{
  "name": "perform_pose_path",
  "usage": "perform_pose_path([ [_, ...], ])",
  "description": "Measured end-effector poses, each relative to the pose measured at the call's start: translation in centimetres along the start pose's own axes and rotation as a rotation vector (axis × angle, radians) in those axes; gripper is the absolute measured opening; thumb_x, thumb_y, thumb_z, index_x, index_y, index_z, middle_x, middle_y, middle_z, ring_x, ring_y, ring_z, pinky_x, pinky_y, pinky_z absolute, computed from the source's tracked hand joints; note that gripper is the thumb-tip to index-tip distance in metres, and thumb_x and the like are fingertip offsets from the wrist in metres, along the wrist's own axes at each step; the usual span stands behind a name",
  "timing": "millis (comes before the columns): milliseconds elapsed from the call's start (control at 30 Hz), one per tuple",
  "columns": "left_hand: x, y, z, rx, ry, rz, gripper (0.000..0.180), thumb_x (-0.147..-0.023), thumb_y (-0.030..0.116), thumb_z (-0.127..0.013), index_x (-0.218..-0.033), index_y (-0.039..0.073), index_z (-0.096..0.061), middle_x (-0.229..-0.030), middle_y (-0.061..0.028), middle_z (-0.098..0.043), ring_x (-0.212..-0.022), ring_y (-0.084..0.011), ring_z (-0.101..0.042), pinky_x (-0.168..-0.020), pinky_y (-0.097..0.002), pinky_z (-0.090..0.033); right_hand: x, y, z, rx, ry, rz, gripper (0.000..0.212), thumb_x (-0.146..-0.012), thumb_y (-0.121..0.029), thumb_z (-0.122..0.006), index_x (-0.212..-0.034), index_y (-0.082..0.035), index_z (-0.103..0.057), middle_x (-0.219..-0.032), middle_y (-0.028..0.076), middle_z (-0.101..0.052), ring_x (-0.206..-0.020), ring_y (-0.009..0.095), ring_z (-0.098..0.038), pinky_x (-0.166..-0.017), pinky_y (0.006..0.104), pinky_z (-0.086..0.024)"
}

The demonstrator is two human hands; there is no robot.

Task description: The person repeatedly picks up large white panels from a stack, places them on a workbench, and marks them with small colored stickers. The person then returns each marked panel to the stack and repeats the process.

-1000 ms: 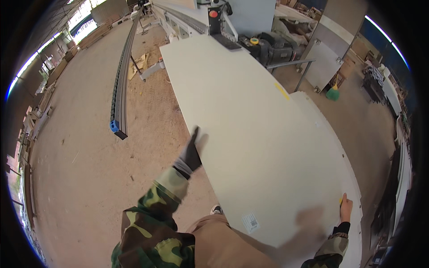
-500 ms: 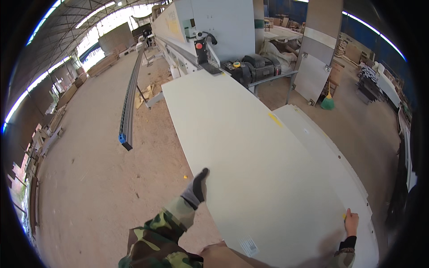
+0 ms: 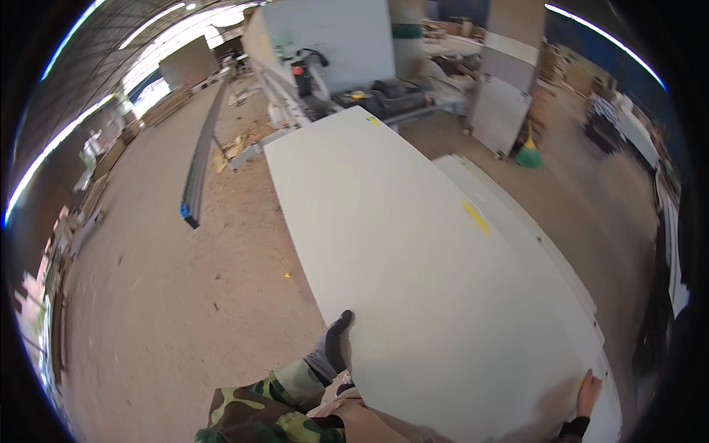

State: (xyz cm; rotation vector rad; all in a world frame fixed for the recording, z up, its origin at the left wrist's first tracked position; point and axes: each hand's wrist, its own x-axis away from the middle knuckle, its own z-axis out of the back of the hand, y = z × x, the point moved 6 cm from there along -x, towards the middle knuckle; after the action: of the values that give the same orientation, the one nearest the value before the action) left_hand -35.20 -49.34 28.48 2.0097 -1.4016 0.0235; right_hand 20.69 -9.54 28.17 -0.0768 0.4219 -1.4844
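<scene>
Panel (image 3: 413,244) has slid back toward the person; yellow-green mark (image 3: 372,120) at its far corner now fully exposed. Left hand (image 3: 337,345) and right hand (image 3: 588,393) sit lower in view. Paper label's out of frame.

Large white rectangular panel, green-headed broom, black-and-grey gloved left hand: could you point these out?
Large white rectangular panel (image 3: 413,266): head view, middle of upper face.
Green-headed broom (image 3: 529,156): head view, its green head.
Black-and-grey gloved left hand (image 3: 336,347): head view, thumb side.
</scene>
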Motion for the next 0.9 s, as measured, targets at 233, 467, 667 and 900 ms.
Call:
perform_pose_path([
  [233, -3.9, -9.7, -7.7, 0.043, -0.081, 0.057, 0.060, -0.091, 0.042, -0.048, -0.135, 0.004, -0.033, -0.136, -0.0127, -0.037, -0.124, -0.0317, -0.036, -0.103, -0.0484, -0.029, -7.6, 8.7, 2.7, -0.127, 0.015, -0.119, 0.052, -0.087, -0.033, -0.052, -0.053, 0.006, -0.043, -0.046, 0.013, -0.038, -0.046, 0.019, -0.039, -0.049, 0.0431, -0.030],
  [467, -15.1, -16.5, -10.3, 0.095, -0.102, 0.153, 0.059, -0.091, 0.041, -0.048, -0.135, 0.006, -0.033, -0.135, -0.0126, -0.040, -0.124, -0.0323, -0.036, -0.103, -0.0472, -0.029, -14.5, 11.5, 2.5, -0.023, 0.036, -0.115, 0.051, -0.085, -0.033, -0.054, -0.054, 0.007, -0.050, -0.046, 0.019, -0.042, -0.042, 0.025, -0.042, -0.048, 0.0436, -0.032],
  [667, -28.7, -17.5, -12.0, 0.065, -0.124, 0.234, 0.062, -0.089, 0.044, -0.051, -0.135, 0.006, -0.034, -0.135, -0.0124, -0.040, -0.123, -0.0312, -0.037, -0.103, -0.0471, -0.030, -23.5, 11.0, -3.1, 0.099, 0.013, -0.212, 0.052, -0.083, -0.036, -0.056, -0.054, 0.007, -0.052, -0.047, 0.022, -0.044, -0.044, 0.034, -0.047, -0.050, 0.0473, -0.034],
  [900, -40.5, -20.6, -14.2, 0.007, 0.074, 0.311, 0.067, -0.086, 0.047, -0.053, -0.133, 0.004, -0.034, -0.133, -0.0128, -0.041, -0.122, -0.0309, -0.039, -0.102, -0.0453, -0.031, -35.2, 10.2, -9.3, 0.107, -0.118, -0.227, 0.053, -0.083, -0.035, -0.056, -0.053, 0.007, -0.049, -0.047, 0.020, -0.042, -0.045, 0.034, -0.046, -0.054, 0.0477, -0.035],
])
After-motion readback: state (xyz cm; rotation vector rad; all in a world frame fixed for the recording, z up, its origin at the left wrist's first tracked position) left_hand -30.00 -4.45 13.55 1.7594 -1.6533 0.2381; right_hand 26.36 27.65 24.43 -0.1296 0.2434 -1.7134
